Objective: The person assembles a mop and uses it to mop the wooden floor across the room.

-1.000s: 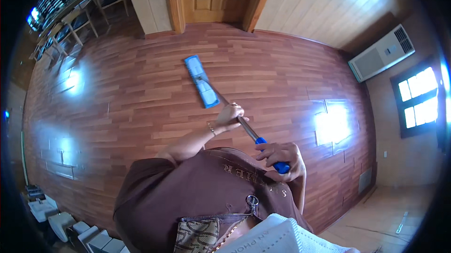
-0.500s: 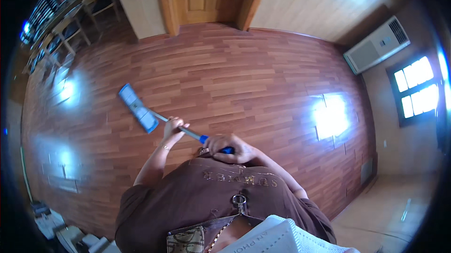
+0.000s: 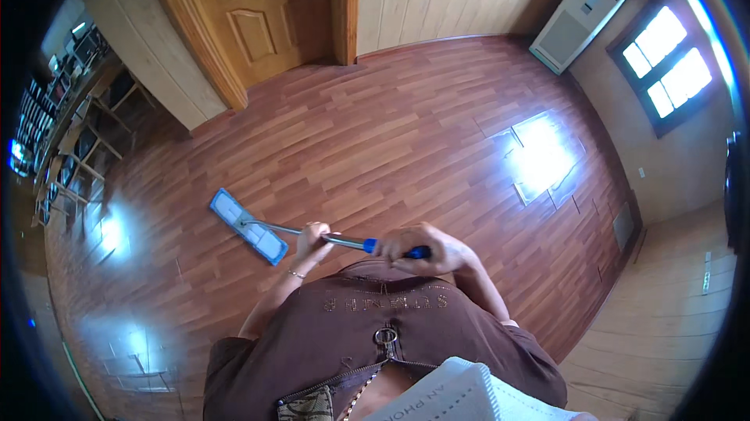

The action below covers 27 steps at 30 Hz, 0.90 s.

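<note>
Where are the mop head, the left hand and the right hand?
mop head [image 3: 248, 226]: head view, middle of the flat blue pad.
left hand [image 3: 314, 240]: head view, back of the hand on the metal handle.
right hand [image 3: 426, 247]: head view, knuckles over the blue grip.

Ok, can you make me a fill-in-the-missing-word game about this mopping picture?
1. Both hands hold a flat ____ by its handle.
2. The mop head is the colour ____.
3. The right hand grips the blue end of the handle, and the left hand grips the ____ part.
4. The floor is made of ____.

Missing words: mop; blue; metal; wood
</note>
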Available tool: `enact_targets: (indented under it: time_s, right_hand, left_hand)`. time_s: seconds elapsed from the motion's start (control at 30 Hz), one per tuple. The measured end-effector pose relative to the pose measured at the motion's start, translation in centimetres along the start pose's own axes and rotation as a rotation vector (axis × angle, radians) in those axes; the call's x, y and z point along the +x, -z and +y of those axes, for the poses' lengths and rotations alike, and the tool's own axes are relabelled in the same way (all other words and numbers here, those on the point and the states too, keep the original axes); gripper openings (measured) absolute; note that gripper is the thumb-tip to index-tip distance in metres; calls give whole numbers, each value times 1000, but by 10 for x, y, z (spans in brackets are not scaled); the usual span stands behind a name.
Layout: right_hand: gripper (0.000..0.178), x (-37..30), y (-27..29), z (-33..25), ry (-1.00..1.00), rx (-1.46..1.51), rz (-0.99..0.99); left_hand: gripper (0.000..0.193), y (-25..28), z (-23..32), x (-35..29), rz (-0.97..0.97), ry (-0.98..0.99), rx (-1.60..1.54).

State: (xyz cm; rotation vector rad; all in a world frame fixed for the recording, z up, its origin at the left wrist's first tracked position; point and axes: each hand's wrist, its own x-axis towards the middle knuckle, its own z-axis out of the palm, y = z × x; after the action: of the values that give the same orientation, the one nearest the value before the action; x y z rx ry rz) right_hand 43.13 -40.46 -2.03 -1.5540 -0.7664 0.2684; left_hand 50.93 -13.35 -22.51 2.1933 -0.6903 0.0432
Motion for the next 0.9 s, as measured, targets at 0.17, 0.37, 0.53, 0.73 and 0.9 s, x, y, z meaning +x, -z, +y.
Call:
enact_targets:
  time_s: [0.17, 0.37, 0.53, 0.73, 0.9]
  right_hand:
    - [3, -74, 53, -62, 37, -143, 270]
    - [12, -144, 74, -107, -37, -353, 480]
    - [26, -195, 65, -136, -130, -519, 542]
    - [30, -230, 19, -152, -232, -667, 696]
    - [28, -267, -17, -166, -424, -747, 643]
  left_hand:
    - [24, -67, 81, 84, -319, -241, -116]
    - [26, -162, 142, 148, -637, -313, -248]
    - [18, -232, 210, 174, -791, -499, -191]
    - [23, -294, 268, 162, -1151, -704, -211]
    - [26, -336, 312, 128, -1315, -863, -298]
